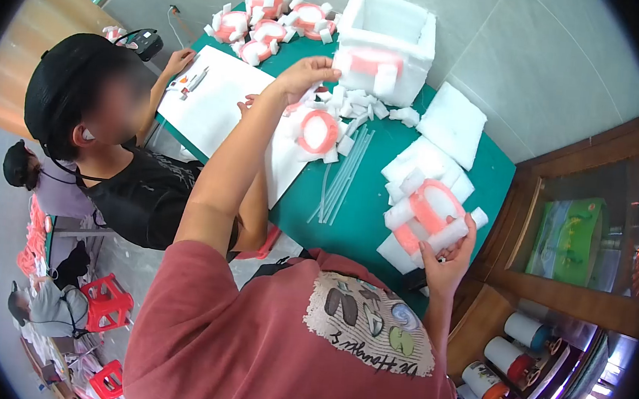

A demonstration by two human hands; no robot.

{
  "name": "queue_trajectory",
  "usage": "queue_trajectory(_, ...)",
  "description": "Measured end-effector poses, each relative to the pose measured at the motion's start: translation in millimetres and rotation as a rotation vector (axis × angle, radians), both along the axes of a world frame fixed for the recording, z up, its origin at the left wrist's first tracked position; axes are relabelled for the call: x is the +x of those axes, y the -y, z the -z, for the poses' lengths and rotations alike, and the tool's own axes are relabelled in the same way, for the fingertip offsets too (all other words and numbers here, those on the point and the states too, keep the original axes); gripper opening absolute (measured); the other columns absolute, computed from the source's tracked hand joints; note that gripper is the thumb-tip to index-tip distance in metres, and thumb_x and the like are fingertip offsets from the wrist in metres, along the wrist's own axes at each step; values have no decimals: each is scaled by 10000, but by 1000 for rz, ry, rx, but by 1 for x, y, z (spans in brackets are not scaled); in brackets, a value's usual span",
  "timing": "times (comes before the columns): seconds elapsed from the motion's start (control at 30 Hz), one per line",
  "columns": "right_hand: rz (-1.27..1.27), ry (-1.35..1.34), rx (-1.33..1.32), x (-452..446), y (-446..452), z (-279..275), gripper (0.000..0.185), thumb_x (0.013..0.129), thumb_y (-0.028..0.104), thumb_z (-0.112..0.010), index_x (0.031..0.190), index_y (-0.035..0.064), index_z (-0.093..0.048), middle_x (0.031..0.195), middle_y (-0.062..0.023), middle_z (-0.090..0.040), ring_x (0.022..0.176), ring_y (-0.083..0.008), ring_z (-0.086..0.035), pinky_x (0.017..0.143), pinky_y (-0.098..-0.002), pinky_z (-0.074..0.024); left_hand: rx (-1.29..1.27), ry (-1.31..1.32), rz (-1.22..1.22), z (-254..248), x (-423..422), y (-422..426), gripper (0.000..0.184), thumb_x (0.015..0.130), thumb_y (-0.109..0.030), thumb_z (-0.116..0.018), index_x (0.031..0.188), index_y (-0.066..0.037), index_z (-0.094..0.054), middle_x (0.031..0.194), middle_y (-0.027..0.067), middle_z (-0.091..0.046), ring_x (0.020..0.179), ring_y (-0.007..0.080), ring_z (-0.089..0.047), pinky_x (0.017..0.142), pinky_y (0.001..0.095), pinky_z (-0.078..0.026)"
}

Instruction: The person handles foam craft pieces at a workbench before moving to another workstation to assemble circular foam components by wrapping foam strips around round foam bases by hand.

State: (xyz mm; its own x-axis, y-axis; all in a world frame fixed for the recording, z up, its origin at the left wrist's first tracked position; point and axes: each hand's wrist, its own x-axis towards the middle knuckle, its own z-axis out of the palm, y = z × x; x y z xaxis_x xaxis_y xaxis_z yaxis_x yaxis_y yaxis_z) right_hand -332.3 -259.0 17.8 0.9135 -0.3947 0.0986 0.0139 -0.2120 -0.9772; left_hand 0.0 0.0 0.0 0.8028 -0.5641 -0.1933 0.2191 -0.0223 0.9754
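My left hand (306, 78) is raised over the back of the table. Its fingers are closed on the end of a blurred pink-and-white foam piece (376, 57), in front of a white foam box (417, 53). At the right, my right hand (448, 262) grips a pink ring with white foam blocks (426, 200), held tilted above stacked white foam sheets (398, 252). Another pink ring (316, 131) with white blocks lies between my hands, beside loose white foam chunks (355, 105).
Clear thin rods (345, 177) lie on the green table (295, 216). Several pink rings (269, 30) with foam blocks sit at the back. A co-worker in a black cap (72, 97) is at the left, hands by a white board (214, 101). Red stools (107, 303) stand behind.
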Motion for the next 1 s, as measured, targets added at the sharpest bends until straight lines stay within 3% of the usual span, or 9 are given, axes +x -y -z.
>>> queue_trajectory(0.17, 23, 46, -10, 7, 3, 2, 822, 647, -89, -649, 1325, 84, -218, 1204, -174, -446, 981, -167, -531, 690, -210, -429, 27, 196, -73, 52, -8, 12, 461, 729, -240, -693, 1101, -14, -539, 1011, 59, -583, 943, 127, -518, 860, 266, -370)
queue_trajectory(0.33, 11, 49, -8, 9, 2, 6, 828, 643, -69, -668, 1322, 78, -218, 1196, -176, -453, 964, -166, -543, 646, -196, -429, -226, -26, -306, 47, -25, 31, 600, 769, -264, -649, 1240, 15, -404, 1217, 149, -455, 1105, 224, -444, 936, 319, -331)
queue_trajectory(0.5, -1, 56, 3, 8, 2, 0, 836, 636, -42, -691, 1318, 65, -219, 1191, -178, -459, 942, -161, -557, 598, -176, -419, 403, 616, -599, 57, -8, 60, 686, 876, -411, -406, 1375, -51, -103, 1404, 204, -139, 1307, 324, -124, 1047, 372, -152)
queue_trajectory(0.53, 2, 54, -16, 7, 3, -1, 834, 637, -44, -689, 1318, 60, -218, 1193, -181, -458, 937, -160, -559, 596, -174, -420, 20, 575, -627, 56, 0, 66, 748, 853, -569, -300, 1381, -79, -100, 1422, 193, -78, 1320, 319, -60, 1060, 404, -51)
queue_trajectory(0.57, 5, 47, -35, 5, 3, -1, 833, 639, -45, -687, 1318, 55, -216, 1195, -183, -456, 932, -159, -560, 593, -173, -421, 18, 572, -622, 58, 1, 66, 748, 853, -569, -300, 1381, -79, -100, 1422, 193, -78, 1320, 319, -60, 1060, 404, -51)
queue_trajectory(0.67, -1, 61, -28, 2, 5, 2, 823, 646, -50, -680, 1317, 50, -214, 1198, -185, -454, 934, -161, -562, 596, -174, -426, -815, -138, -325, 11, -20, 55, 910, 740, -756, -90, 1387, -118, -119, 1432, 169, -71, 1329, 299, 34, 1040, 457, 64)
queue_trajectory(0.83, 16, 70, -24, -1, 3, -2, 812, 653, -53, -672, 1316, 49, -215, 1197, -192, -453, 947, -163, -559, 605, -175, -434, -488, -99, -119, 7, -25, 54, 888, 738, -755, -91, 1374, -142, -188, 1411, 213, -112, 1317, 332, -51, 1043, 497, 0)
queue_trajectory(0.9, 30, 77, -15, -1, 2, -1, 811, 654, -51, -672, 1316, 48, -214, 1197, -194, -452, 953, -165, -558, 610, -176, -437, -1239, -255, -32, 5, -26, 51, 893, 742, -748, -105, 1360, -111, -212, 1395, 243, -125, 1296, 386, -107, 1033, 533, -94)
queue_trajectory(1.0, 18, 87, -21, 0, 2, -1, 817, 653, -52, -674, 1319, 50, -210, 1198, -201, -450, 959, -171, -556, 626, -184, -448, -1404, -379, -108, -8, -30, 53, 851, 775, -708, -116, 1354, -93, -214, 1387, 259, -126, 1278, 420, -127, 1029, 548, -111)
